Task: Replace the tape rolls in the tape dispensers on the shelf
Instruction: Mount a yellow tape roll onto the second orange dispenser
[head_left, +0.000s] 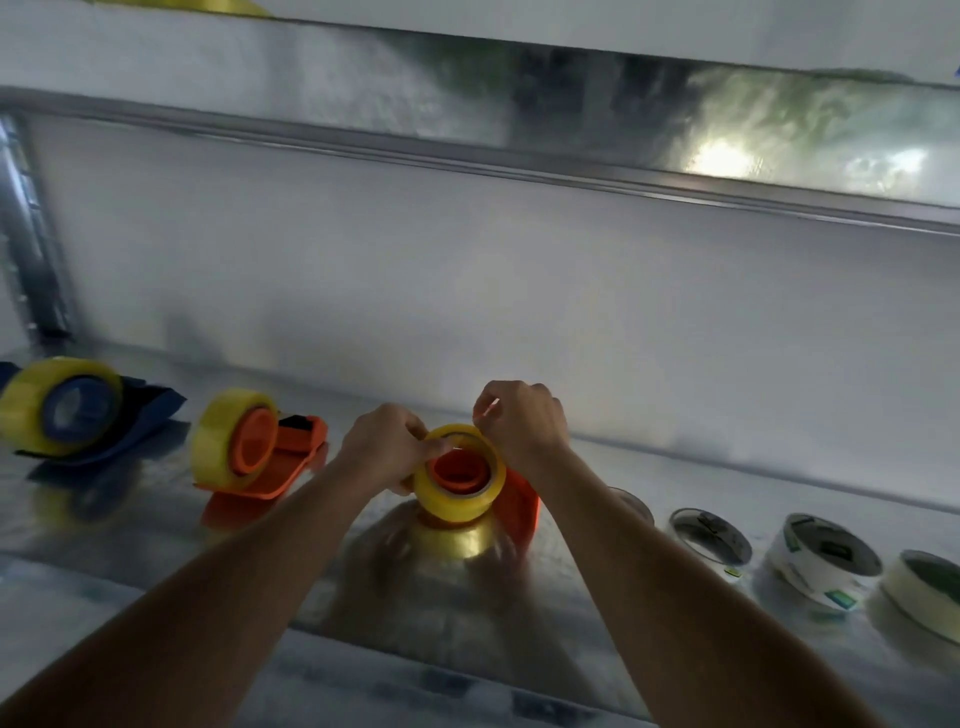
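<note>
1. Holding a yellow tape roll (460, 480) on the hub of an orange dispenser (522, 501) at the front middle of the metal shelf (156, 540): left hand (382, 447) curled round the roll's near-left edge, thumb lying across the rim.
2. Pinching with the right hand (522, 418), thumb and forefinger closed just above the roll's far edge (probably on the loose tape end, though the clear film is too faint to confirm).
3. Judging the step: roll seated, free end being drawn off for threading toward the blade.
4. Risking a torn or split tape end if pulled at an angle; risking the end snapping back onto the roll if the pinch slips.
5. Risking the dispenser tipping or sliding on the slick metal, held only by the left hand's grip on the roll.
6. Standing to the left, well apart: a second orange dispenser (249, 452) and a blue dispenser (67, 410), both already carrying yellow rolls.
7. Lying flat to the right: three loose rolls (823, 561) in a row near the front edge, pale and partly labelled.
8. Gleaming overhead, an upper shelf (571, 156) of galvanised steel; behind, a plain white wall (467, 291); at far left, a perforated upright post (31, 234). Dim light, glare on metal.
</note>
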